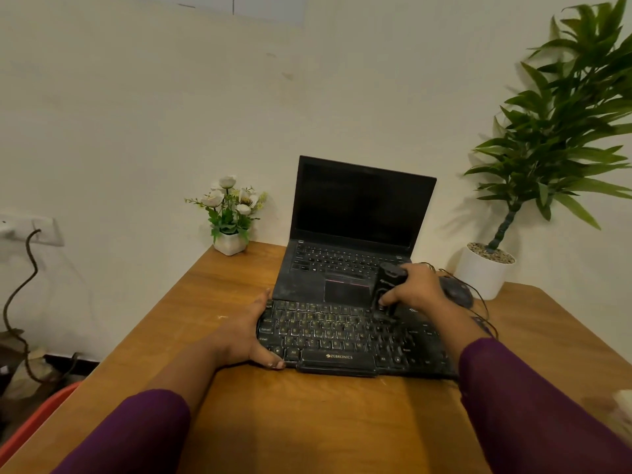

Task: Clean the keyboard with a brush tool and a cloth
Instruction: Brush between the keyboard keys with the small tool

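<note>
A: Where do we log the keyboard (pixel 342 333)?
B: On the table (pixel 307 422), just near of the laptop (pixel 352 234). Our left hand (pixel 246 331) clasps its left end, thumb near, fingers far.
A: Right hand (pixel 415 289)?
B: Fingers curled round the brush tool (pixel 383 282), upright on the right-hand keys.

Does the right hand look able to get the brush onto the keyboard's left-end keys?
Probably yes: the right hand holds the brush over the right half of the keyboard, and the left hand grips just its left end, leaving those keys uncovered.
</note>
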